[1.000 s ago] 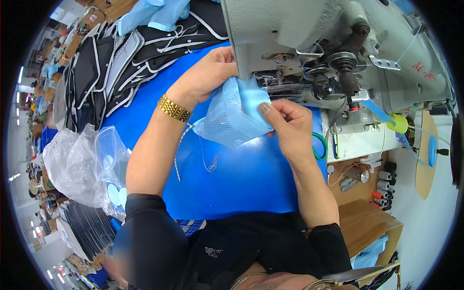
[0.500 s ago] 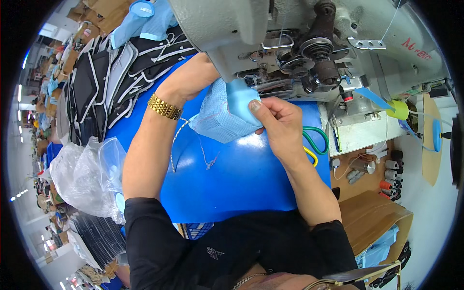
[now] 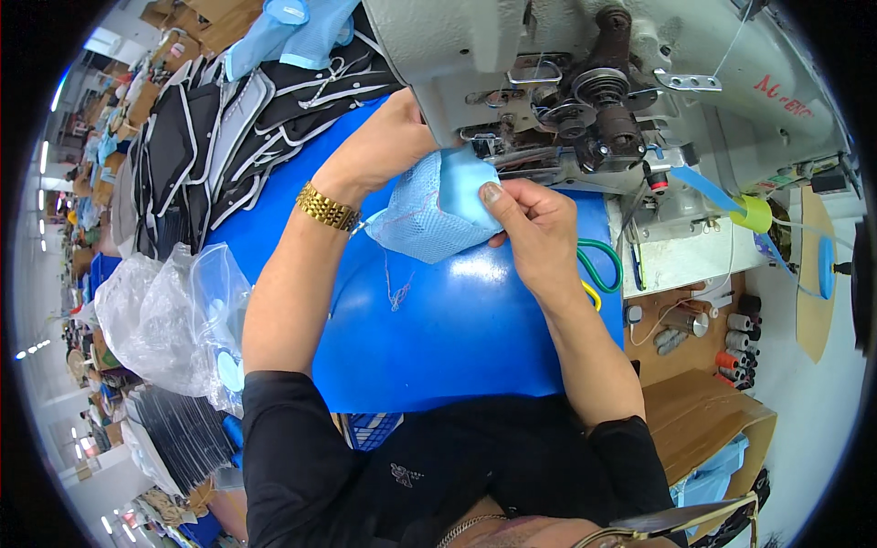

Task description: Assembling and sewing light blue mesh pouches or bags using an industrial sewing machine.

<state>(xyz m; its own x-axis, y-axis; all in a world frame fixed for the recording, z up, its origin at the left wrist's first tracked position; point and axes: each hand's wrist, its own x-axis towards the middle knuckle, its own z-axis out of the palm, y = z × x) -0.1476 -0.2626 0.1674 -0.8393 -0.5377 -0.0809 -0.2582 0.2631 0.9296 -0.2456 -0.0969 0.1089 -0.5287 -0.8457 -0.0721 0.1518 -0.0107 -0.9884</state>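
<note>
A light blue mesh fabric pouch [image 3: 420, 224] hangs at the head of a grey sewing machine [image 3: 457, 64], above a blue tabletop. My right hand [image 3: 534, 224] pinches its right edge between thumb and fingers. At the pouch's upper left is my left hand [image 3: 388, 137], its fingertips hidden behind the machine head, so their grip does not show. Loose thread [image 3: 396, 297] dangles below the fabric. The needle area is also hidden by the machine and the cloth.
Black panels with pale piping [image 3: 196, 137] are heaped at left, with more blue mesh pieces [image 3: 306, 32] on top. Clear plastic bags [image 3: 151, 315] lie at the table's left edge. Thread spools [image 3: 738, 338] and a cardboard box [image 3: 703, 411] are at right.
The pouch and both hands have shifted slightly right and up toward the machine. The cord that hung beside my left wrist is now mostly out of sight behind the forearm.
</note>
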